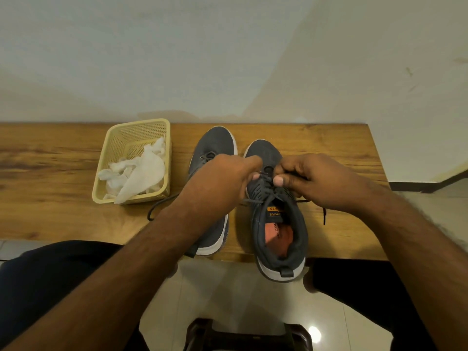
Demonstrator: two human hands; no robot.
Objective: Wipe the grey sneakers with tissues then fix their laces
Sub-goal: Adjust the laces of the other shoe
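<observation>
On the bench, both hands pinch dark laces point(266, 179) of the white-soled grey right sneaker point(278, 224).

Bare forearms with no sleeves, watch or rings on the left hand point(228, 178) or right hand point(316, 178), plus dark navy trousers point(50, 279).

A home, likely: wooden bench point(329, 148) against a plain wall point(228, 59) (glossy tiled floor point(240, 295) below).
</observation>
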